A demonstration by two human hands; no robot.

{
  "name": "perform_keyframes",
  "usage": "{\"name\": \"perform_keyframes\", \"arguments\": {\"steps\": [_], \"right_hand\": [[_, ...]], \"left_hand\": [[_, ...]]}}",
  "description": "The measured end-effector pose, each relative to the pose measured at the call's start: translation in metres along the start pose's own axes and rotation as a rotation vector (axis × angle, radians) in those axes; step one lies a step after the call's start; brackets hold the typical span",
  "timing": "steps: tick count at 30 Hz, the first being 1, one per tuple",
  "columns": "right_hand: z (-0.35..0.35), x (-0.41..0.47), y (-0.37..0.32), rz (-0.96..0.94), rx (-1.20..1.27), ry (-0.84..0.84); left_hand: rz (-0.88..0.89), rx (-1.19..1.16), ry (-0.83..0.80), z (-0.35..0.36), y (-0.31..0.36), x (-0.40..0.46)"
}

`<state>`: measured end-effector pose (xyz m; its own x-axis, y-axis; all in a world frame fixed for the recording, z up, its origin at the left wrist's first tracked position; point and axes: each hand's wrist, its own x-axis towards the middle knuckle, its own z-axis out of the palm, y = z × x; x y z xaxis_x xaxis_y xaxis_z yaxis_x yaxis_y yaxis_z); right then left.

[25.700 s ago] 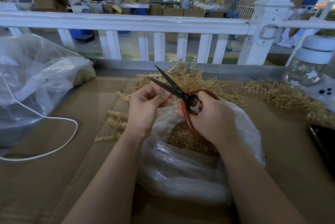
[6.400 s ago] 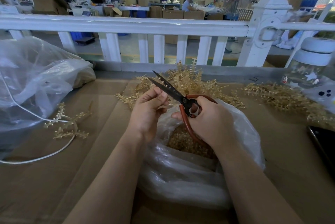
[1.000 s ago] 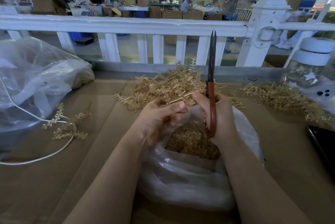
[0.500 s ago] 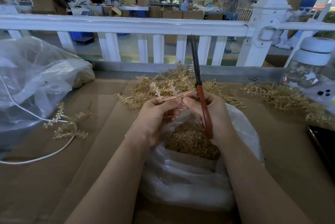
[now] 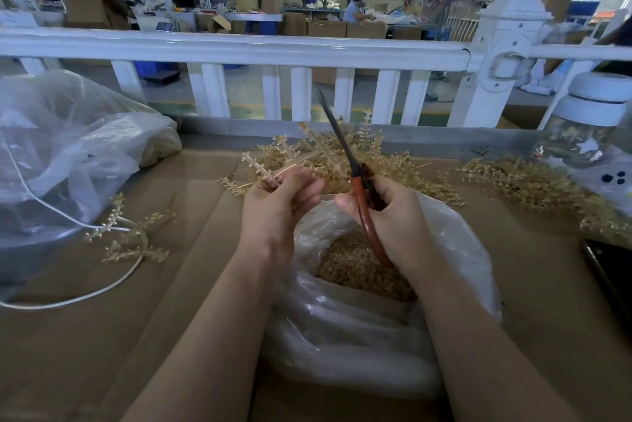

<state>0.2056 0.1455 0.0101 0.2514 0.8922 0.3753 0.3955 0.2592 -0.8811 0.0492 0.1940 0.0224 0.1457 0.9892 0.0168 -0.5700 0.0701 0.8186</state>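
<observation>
Tan sprig (image 5: 260, 168): plastic, toothed side branches, in the left hand, held above the far rim of the bag, just left of the scissors blades; can't tell if it touches them.
Left hand (image 5: 280, 203): fingers (image 5: 304, 185) curled, pinching the sprig stem against the thumb; branches stick up and away to the left.
Right hand (image 5: 386, 216): fingers wrapped round the red scissors handle, thumb on the near side, over the bag mouth.
Scissors (image 5: 355, 175): dark blades together, tip up and away, tilted left; red loop hangs below the palm.
Bag (image 5: 342, 319): clear plastic, mouth open, on the bench under both wrists.
Cut bits (image 5: 349, 268): tan, heaped inside the bag.
Sprig pile (image 5: 393, 162): on the bench just behind the hands.
Second pile (image 5: 530, 182): far right, near the jar.
Loose sprigs (image 5: 133, 237): left of the bag, lying across the cable.
Cable (image 5: 68, 298): white, loops over the bench at left.
Big bag (image 5: 68, 155): clear, crumpled, far left.
Jar (image 5: 595, 134): clear, white lid, right edge.
Dark flat thing (image 5: 608, 271): right edge, cropped, can't tell what.
Bench (image 5: 102, 336): covered in brown cardboard.
Fence (image 5: 239, 49): white rail, behind the bench.
</observation>
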Motion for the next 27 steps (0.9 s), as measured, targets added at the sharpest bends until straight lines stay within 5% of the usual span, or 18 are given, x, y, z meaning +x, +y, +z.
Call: {"name": "perform_keyframes", "arguments": {"steps": [19,27], "right_hand": [[-0.005,-0.007,0.002,-0.306,-0.577,-0.02],[-0.006,-0.006,0.006,-0.203,-0.658,0.007]], "left_hand": [[0.038,-0.003,0.011,-0.006,0.006,0.002],[0.066,0.039,-0.059,-0.006,0.005,0.002]]}}
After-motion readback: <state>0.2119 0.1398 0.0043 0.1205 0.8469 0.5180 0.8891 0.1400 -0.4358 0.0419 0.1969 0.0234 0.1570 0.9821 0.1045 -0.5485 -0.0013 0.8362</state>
